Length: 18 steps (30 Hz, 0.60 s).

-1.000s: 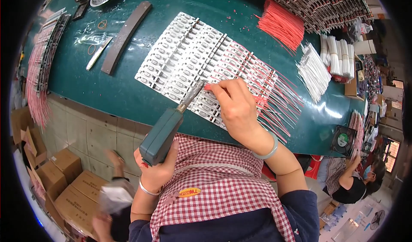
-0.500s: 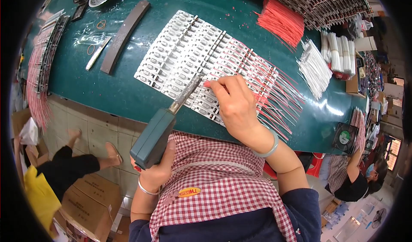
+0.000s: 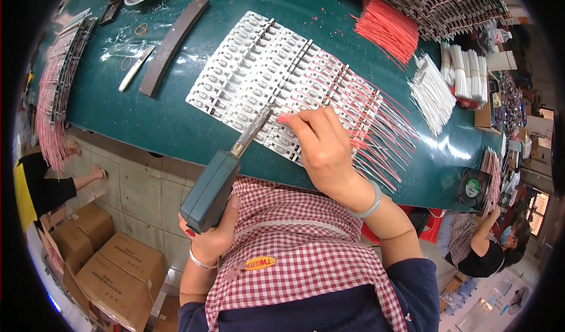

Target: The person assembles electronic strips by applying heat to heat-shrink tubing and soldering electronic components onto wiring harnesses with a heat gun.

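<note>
My left hand (image 3: 213, 238) is closed around the handle of a green soldering gun (image 3: 210, 189), whose metal tip points up and to the right over a white panel of small circuit boards (image 3: 232, 79). Between the thumb and fingers of my right hand (image 3: 326, 151) is a small bunch of red wires (image 3: 285, 118), held low over the panel just right of the tip. Whether tip and wires touch cannot be made out. Red and white wires (image 3: 385, 147) run off the panel's right part, partly behind my right hand.
A dark curved bar (image 3: 172, 49) and a white-handled blade (image 3: 136, 70) lie left of the panel. Beyond it are red wires (image 3: 388, 29), with white wires (image 3: 432, 94) to the right. Cardboard boxes (image 3: 120, 279) stand at lower left; a co-worker (image 3: 479, 244) sits at right.
The soldering gun's tip has shifted slightly down and left, away from the wires. My right hand has barely moved. A person at the left has walked farther toward the left rim.
</note>
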Each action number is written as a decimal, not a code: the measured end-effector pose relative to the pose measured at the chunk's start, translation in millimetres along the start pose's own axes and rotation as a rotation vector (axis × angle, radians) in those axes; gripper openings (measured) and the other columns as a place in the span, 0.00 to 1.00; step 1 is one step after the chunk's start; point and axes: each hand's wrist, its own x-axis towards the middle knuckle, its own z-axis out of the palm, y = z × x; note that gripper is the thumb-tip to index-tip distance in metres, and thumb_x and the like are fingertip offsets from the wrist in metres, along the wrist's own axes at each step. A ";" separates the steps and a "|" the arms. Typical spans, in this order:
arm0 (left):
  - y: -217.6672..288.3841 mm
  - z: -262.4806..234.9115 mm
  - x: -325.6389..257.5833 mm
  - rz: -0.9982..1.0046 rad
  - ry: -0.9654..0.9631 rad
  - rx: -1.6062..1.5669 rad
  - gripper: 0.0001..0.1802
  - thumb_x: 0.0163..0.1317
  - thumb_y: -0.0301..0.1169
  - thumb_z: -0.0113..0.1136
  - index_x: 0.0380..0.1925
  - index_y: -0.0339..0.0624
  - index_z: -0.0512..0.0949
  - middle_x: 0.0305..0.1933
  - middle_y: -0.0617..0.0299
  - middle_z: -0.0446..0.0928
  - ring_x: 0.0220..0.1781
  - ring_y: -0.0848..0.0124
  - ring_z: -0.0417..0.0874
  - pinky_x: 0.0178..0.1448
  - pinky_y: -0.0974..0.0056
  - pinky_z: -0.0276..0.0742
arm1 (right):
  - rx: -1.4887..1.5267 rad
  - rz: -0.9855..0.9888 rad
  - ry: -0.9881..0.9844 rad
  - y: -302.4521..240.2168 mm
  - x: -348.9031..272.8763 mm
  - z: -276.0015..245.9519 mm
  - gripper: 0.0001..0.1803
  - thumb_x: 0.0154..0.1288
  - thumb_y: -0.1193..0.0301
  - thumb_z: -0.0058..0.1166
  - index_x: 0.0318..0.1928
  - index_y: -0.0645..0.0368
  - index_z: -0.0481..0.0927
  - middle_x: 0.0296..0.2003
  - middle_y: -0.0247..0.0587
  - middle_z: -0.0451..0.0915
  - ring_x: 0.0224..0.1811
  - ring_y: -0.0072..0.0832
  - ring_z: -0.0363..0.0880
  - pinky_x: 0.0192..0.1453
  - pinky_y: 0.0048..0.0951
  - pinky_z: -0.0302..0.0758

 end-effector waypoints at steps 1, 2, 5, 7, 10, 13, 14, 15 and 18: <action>0.6 2.4 2.1 0.024 0.058 0.017 0.11 0.54 0.22 0.71 0.38 0.33 0.85 0.35 0.55 0.87 0.32 0.70 0.88 0.37 0.68 0.80 | 0.000 -0.001 0.000 0.4 -0.3 1.2 0.17 0.49 0.81 0.58 0.43 0.69 0.81 0.37 0.44 0.77 0.38 0.37 0.75 0.38 0.34 0.75; -0.7 2.4 2.2 0.024 0.059 0.017 0.11 0.54 0.22 0.71 0.38 0.33 0.85 0.35 0.55 0.87 0.32 0.70 0.88 0.37 0.68 0.80 | -0.003 -0.005 0.007 1.1 0.1 2.5 0.17 0.49 0.80 0.58 0.43 0.69 0.81 0.37 0.44 0.77 0.38 0.37 0.75 0.38 0.34 0.75; -2.8 3.4 3.5 0.042 0.036 0.055 0.10 0.54 0.21 0.70 0.37 0.33 0.85 0.34 0.55 0.86 0.30 0.69 0.88 0.36 0.68 0.80 | -0.013 -0.002 0.006 2.0 0.7 3.0 0.16 0.49 0.80 0.58 0.43 0.69 0.81 0.36 0.43 0.76 0.38 0.36 0.75 0.37 0.33 0.75; -2.7 5.1 4.0 0.051 0.032 0.025 0.10 0.53 0.20 0.70 0.37 0.32 0.84 0.34 0.54 0.86 0.30 0.68 0.87 0.37 0.67 0.81 | -0.017 0.000 -0.003 1.6 0.2 3.8 0.16 0.49 0.80 0.58 0.42 0.69 0.82 0.36 0.43 0.76 0.38 0.36 0.74 0.37 0.33 0.75; -4.4 4.8 5.1 0.092 0.003 0.063 0.10 0.52 0.19 0.70 0.37 0.32 0.84 0.35 0.54 0.85 0.32 0.66 0.87 0.38 0.67 0.81 | -0.022 0.001 -0.008 0.6 0.0 2.8 0.16 0.49 0.80 0.58 0.42 0.69 0.82 0.36 0.43 0.76 0.38 0.36 0.74 0.38 0.33 0.75; -1.8 4.8 4.3 0.051 -0.015 0.059 0.11 0.52 0.19 0.70 0.37 0.32 0.83 0.37 0.53 0.84 0.33 0.65 0.86 0.39 0.66 0.80 | -0.027 0.000 -0.020 -0.5 -0.8 2.3 0.16 0.49 0.80 0.57 0.42 0.69 0.82 0.37 0.43 0.75 0.39 0.36 0.74 0.39 0.33 0.75; -1.4 4.2 4.1 0.051 -0.014 0.060 0.11 0.52 0.19 0.70 0.37 0.32 0.83 0.37 0.53 0.84 0.33 0.65 0.86 0.39 0.66 0.80 | -0.024 0.000 -0.021 -0.6 -1.3 2.6 0.16 0.49 0.80 0.57 0.42 0.69 0.82 0.37 0.44 0.75 0.39 0.37 0.74 0.39 0.33 0.75; -1.4 3.7 4.7 0.070 -0.032 0.084 0.11 0.52 0.19 0.69 0.37 0.32 0.83 0.37 0.53 0.84 0.33 0.64 0.86 0.39 0.66 0.80 | -0.023 0.001 -0.022 -0.4 -1.4 2.8 0.16 0.49 0.80 0.57 0.42 0.69 0.82 0.37 0.44 0.75 0.40 0.37 0.74 0.40 0.33 0.75; 2.0 3.5 7.2 0.084 -0.050 0.109 0.11 0.52 0.19 0.69 0.37 0.32 0.83 0.37 0.53 0.84 0.33 0.65 0.86 0.39 0.67 0.80 | -0.019 0.004 -0.037 -0.1 -0.4 2.5 0.16 0.49 0.80 0.57 0.41 0.69 0.82 0.37 0.44 0.75 0.40 0.37 0.74 0.41 0.33 0.76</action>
